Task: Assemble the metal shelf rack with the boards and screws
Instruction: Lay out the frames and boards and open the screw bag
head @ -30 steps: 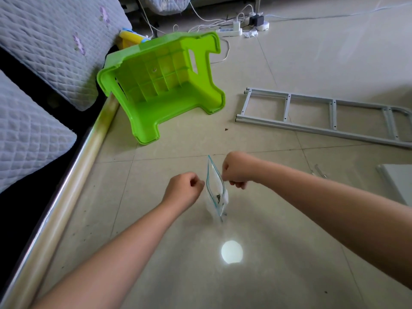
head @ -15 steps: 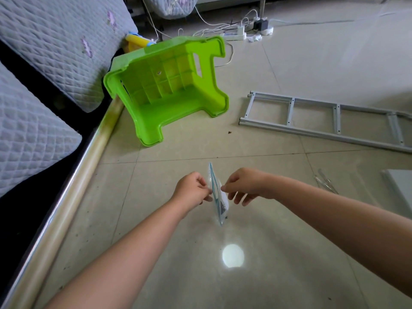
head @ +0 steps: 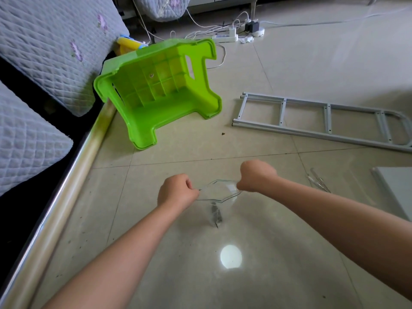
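writing: none readable
left hand (head: 176, 192): fist, pinches the left lip of the bag
right hand (head: 256, 176): fist, pinches the right lip
bag (head: 219, 192): clear, mouth pulled open, above the floor
screws (head: 215, 216): at the bag's bottom
board (head: 396, 188): right edge
frame (head: 316, 120): flat on the floor, beyond the hands
stool (head: 160, 90): green, tipped over, far left

We see a clear, thin plastic bag (head: 219, 192) with a glossy sheen, small dull-metal screws (head: 215, 216) showing through its bottom. The floor (head: 289, 63) is polished beige tile — glossy enough to mirror a lamp as a bright spot. The frame (head: 316, 123) looks like painted metal, pale grey and satin-smooth. The stool (head: 160, 92) is smooth, shiny green plastic, ribbed underneath. The cushions (head: 51, 41) are quilted grey cloth — matt and soft-looking. The rail (head: 66, 186) beside them gleams like polished metal.
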Demonstrator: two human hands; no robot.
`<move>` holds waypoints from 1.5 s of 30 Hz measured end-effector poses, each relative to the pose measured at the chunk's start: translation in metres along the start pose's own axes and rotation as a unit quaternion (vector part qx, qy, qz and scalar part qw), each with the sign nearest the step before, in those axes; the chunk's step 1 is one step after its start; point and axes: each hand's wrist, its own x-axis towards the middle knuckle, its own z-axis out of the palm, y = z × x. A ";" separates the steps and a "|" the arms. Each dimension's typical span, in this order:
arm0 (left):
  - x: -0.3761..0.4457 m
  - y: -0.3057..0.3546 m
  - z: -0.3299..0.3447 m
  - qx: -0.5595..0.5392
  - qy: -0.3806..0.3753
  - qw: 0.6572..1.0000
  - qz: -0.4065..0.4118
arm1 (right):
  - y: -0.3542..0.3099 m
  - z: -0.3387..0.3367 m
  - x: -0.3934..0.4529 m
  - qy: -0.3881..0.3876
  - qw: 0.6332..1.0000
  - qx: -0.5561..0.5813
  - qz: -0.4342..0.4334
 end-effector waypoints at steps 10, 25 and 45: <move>0.003 0.031 -0.018 -0.027 -0.095 0.988 0.116 | 0.023 0.001 0.021 -0.166 0.968 0.186 -0.020; 0.028 -0.039 0.093 0.121 -0.147 0.980 0.058 | 0.082 0.069 0.016 0.097 0.971 -0.090 -0.197; 0.031 -0.011 0.102 0.106 -0.189 0.958 0.188 | 0.099 0.104 0.014 0.062 0.951 -0.098 -0.286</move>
